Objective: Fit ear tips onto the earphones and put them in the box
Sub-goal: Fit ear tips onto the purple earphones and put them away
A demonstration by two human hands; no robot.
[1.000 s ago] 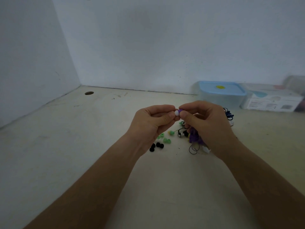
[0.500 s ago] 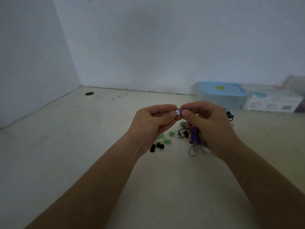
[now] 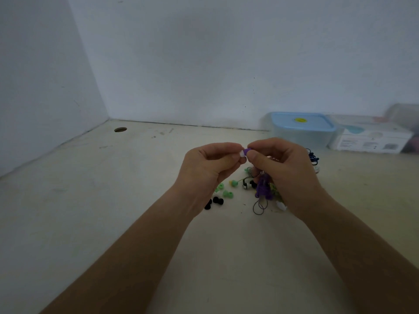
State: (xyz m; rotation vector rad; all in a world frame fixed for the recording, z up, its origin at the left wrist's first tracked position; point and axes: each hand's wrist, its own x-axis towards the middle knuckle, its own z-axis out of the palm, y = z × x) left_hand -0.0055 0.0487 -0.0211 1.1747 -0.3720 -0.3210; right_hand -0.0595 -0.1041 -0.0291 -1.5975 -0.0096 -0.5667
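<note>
Hands meet in the air over the table point(image 3: 113, 223), close in front of the person. The left hand point(image 3: 204, 171) pinches a small white ear tip point(image 3: 242, 153) with thumb and finger. The right hand point(image 3: 283, 171) pinches a purple earbud point(image 3: 246, 151), and the two little parts touch right between the fingertips. It looks like the tip is being pushed on, but I cannot tell if it is on all the way, because the fingers hide most of it. A purple cord bundle point(image 3: 263, 189) hangs down under the right hand, with a thin loop at the bottom. Below the hands, on the table, lie loose green ear tips point(image 3: 227, 194) and black ear tips point(image 3: 214, 202), so there are more tips to fit. A black and white earbud point(image 3: 245, 185) lies between them and the cord, and a small white bit point(image 3: 280, 205) peeks out by the right wrist; I cannot tell what it is. Just past the right hand lies a dark blue cord point(image 3: 313, 157), partly hidden by the hand. Farther back, by the wall, stands the box with the blue lid point(image 3: 301, 123), and the lid is on. I see no earphones in it, so the job seems to be at an early part. Beside it sits a white carton point(image 3: 371, 139), and the things at the far right edge are cut off and blurry.
</note>
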